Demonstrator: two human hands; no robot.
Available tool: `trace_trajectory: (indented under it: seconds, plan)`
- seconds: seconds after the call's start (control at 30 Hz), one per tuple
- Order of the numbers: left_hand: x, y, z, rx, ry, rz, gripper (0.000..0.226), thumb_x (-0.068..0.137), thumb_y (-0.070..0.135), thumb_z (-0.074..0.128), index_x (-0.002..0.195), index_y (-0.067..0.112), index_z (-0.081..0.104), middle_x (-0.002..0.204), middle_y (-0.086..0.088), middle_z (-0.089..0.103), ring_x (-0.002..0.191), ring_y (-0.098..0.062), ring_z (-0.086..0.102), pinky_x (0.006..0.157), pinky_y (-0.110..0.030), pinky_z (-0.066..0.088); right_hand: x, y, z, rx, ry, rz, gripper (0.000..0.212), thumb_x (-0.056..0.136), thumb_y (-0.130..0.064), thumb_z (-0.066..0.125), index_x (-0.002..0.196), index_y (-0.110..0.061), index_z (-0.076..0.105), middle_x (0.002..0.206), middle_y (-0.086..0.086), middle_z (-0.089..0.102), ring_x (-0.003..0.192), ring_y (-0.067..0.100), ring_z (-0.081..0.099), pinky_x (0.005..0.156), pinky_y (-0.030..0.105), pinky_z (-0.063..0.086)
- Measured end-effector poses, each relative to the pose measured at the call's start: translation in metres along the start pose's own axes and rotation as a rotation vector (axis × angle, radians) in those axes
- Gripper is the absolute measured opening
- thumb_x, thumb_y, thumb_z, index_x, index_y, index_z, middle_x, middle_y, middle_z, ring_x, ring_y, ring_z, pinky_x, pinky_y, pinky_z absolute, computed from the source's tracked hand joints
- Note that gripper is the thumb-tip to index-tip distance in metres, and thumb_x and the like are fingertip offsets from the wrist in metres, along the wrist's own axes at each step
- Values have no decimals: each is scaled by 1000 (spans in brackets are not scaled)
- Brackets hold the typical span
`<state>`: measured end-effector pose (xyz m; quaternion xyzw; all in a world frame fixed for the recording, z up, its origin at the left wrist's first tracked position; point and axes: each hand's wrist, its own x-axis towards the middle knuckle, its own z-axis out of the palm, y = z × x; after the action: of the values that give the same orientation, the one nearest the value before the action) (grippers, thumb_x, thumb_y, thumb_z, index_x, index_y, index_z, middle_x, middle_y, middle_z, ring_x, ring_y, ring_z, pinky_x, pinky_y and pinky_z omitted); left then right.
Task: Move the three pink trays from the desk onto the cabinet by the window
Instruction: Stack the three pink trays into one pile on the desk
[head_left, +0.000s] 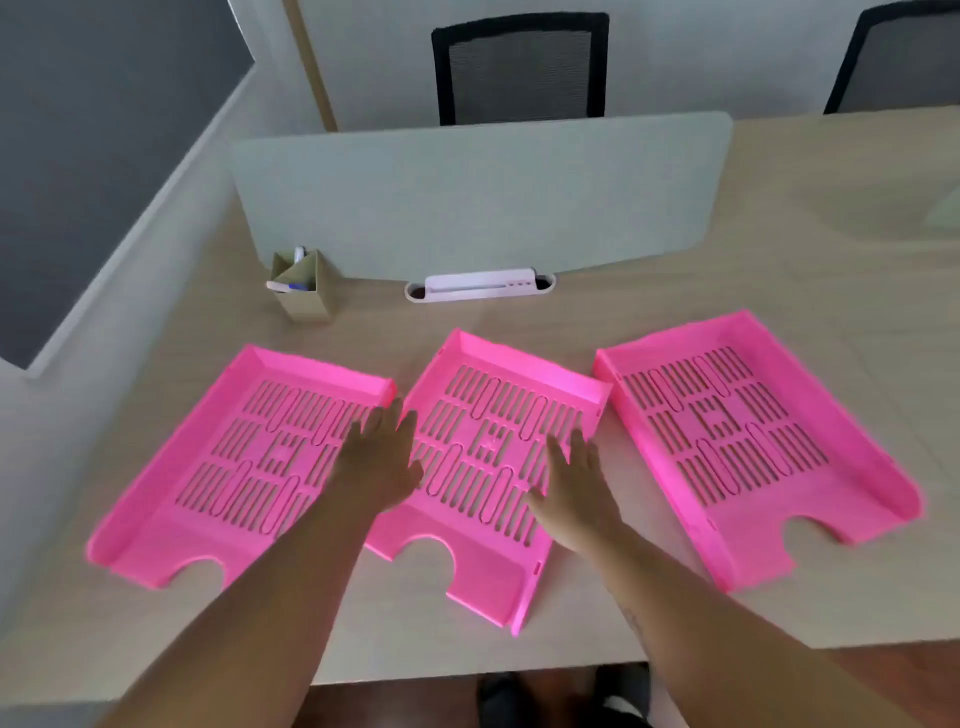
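Three pink slotted trays lie side by side on the light wooden desk (467, 649): the left tray (223, 467), the middle tray (493, 441) and the right tray (727, 431). My left hand (379, 462) hovers with fingers spread over the gap between the left and middle trays. Over the middle tray's right edge is my right hand (576, 493), also flat with fingers apart. Neither hand holds anything. The cabinet by the window is not in view.
A grey divider panel (478, 192) stands behind the trays. A cardboard pen holder (304, 286) sits at its left end, and a white cable slot (480, 286) runs along its base. Two black mesh chairs (519, 67) stand beyond the desk.
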<state>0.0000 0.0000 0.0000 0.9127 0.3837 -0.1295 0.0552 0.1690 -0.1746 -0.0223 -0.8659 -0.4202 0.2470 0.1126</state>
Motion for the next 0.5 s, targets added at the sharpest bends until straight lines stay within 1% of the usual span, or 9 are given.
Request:
trace_trajectory:
  seconds: [0.03,0.07,0.13,0.17,0.27,0.33,0.4,0.43,0.5]
  plan:
    - [-1,0,5,38,-25,-20,67,96,35,47,153,14,18,164,-12,4,150,-31,13,120,-51,12,-2,1,8,2,-14,7,78,100,-31,51,161,-14,4,166,18,-10,153,39,-7,123,45,13]
    - [-1,-1,8,49,-36,-32,68,96,36,46,153,13,15,164,-13,3,150,-31,11,121,-52,11,-4,4,13,22,-3,14,78,101,-27,50,160,-12,2,166,18,-14,153,38,-8,123,46,22]
    - [-5,-4,20,94,-58,-42,72,97,39,41,154,12,9,164,-15,2,151,-32,8,121,-53,10,-9,11,25,-18,23,-21,77,101,-18,48,160,-10,-1,163,17,-22,153,36,-9,112,41,43]
    - [-5,-5,26,95,-68,-48,73,98,40,39,155,11,5,164,-15,0,151,-32,6,121,-53,8,-8,15,27,-43,21,-49,77,101,-15,47,160,-10,-3,161,16,-27,153,36,-10,107,37,49]
    - [-10,-7,37,88,-86,-40,72,99,37,35,155,11,-1,164,-13,-7,151,-32,-1,121,-52,3,4,30,21,-79,-9,-110,86,98,1,47,157,-14,-14,150,9,-39,150,34,-16,85,26,59]
    - [-16,-5,44,49,-69,-40,69,99,31,32,156,12,-2,164,-12,-11,151,-31,-6,121,-51,1,14,43,13,-124,-35,-143,94,96,9,46,152,-21,-23,150,4,-42,146,30,-21,79,25,60]
    - [-25,-1,54,10,-60,-42,66,99,25,27,155,13,-6,161,-12,-18,150,-30,-12,122,-50,-2,22,52,0,-174,-45,-172,95,96,11,44,153,-23,-23,151,2,-42,145,27,-21,86,28,59]
    - [-30,2,60,0,-55,-42,67,99,24,26,155,12,-9,160,-12,-22,149,-31,-15,122,-49,-2,26,56,-5,-193,-34,-179,93,96,11,44,155,-22,-21,153,4,-40,146,26,-21,96,28,55]
    - [-40,9,70,-52,-25,-52,69,99,23,27,154,10,-12,157,-13,-26,149,-32,-16,122,-48,-1,28,58,-12,-219,26,-155,88,98,8,43,154,-15,-21,156,10,-35,149,26,-19,111,28,39]
